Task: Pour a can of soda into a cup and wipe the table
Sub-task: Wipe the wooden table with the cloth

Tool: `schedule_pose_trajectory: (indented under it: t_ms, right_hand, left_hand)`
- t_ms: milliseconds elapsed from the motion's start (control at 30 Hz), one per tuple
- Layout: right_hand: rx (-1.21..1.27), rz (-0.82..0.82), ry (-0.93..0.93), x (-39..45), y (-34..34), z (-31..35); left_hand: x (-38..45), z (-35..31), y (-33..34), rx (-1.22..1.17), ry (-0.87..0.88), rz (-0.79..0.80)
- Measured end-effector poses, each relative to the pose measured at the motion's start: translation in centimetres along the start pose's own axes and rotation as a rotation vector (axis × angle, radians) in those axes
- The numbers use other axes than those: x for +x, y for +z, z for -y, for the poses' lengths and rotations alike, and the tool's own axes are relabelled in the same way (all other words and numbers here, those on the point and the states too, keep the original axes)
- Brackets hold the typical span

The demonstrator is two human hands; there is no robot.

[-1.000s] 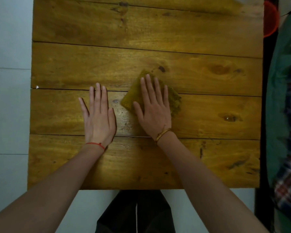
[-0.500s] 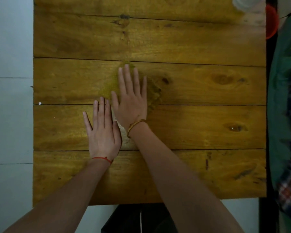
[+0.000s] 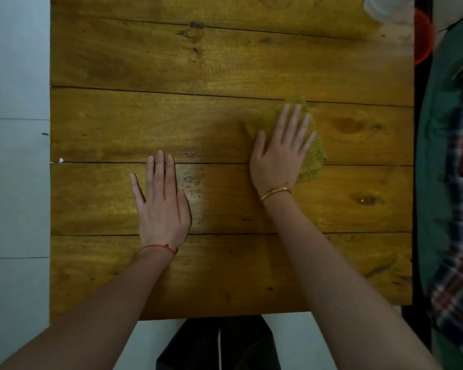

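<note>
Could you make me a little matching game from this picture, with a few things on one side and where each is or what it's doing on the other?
Things:
1. left hand
2. right hand
3. cloth
4. cup

States:
A. at the table's far right corner
B. flat on bare wood
C. pressing on the cloth
D. lying under a hand

Pairs: 1-B, 2-C, 3-D, 4-A

One square plank-topped wooden table, one yellow-green knitted cloth, two bare hands, one pale translucent plastic cup at the far corner, two wrist bands.
</note>
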State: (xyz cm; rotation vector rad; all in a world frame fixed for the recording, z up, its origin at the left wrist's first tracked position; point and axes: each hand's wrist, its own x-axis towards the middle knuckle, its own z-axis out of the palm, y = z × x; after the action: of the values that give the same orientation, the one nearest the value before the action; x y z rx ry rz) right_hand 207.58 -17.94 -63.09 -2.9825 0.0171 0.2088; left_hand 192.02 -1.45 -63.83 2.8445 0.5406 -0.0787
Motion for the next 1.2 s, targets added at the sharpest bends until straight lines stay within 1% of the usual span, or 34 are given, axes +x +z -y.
schedule_pose_trajectory:
  t_ms: [167,233,267,333,500,567,633,700,867,967,1033,1100,1200]
  right_hand:
    - [0.029,0.057,-0.381,-5.5,1.7,3.1]
    - [0.033,0.075,-0.469,-6.5,1.9,2.5]
    - [0.03,0.074,-0.483,-6.6,1.9,1.9]
    - [0.019,0.056,-0.43,-6.4,1.6,0.1]
    - [-0.002,0.029,-0.082,-6.4,0.4,-5.5]
    - [-0.001,0.021,0.016,-6.6,0.3,-5.9]
    - [0.01,0.01,0.063,-7.1,0.5,-5.0]
    - [0.015,0.016,0.033,-7.9,0.6,-3.5]
    - [0.056,0.074,-0.308,-12.8,2.0,0.6]
    - [0.07,0.097,-0.435,-16.0,3.0,1.7]
    - [0.059,0.106,-0.463,-17.3,3.3,1.0]
    - [0.043,0.11,-0.441,-18.3,3.1,-0.4]
    - [0.003,0.115,-0.288,-19.3,2.4,-3.8]
  left_hand:
    - [-0.1,0.0,0.0,-0.012,0.0,-0.011]
    - [-0.1,0.0,0.0,-0.027,0.009,-0.021]
    - [0.0,0.0,0.0,-0.031,0.012,-0.025]
    - [-0.1,0.1,0.1,-0.032,0.015,-0.03]
    - [-0.2,0.3,0.3,-0.027,0.021,-0.041]
    - [-0.5,0.4,0.2,-0.051,0.028,-0.044]
    - [-1.4,0.7,0.0,-0.08,0.035,-0.05]
    - [-2.8,1.4,-0.4,-0.11,0.014,-0.063]
    - [-6.5,2.4,-1.0,-0.131,-0.06,-0.068]
    - [-7.8,2.5,-0.5,-0.087,-0.075,-0.048]
    - [-8.4,2.3,-0.1,-0.081,-0.072,-0.042]
    - [-8.8,1.9,0.3,-0.082,-0.051,-0.038]
    - [-9.0,1.4,0.6,-0.044,-0.043,-0.028]
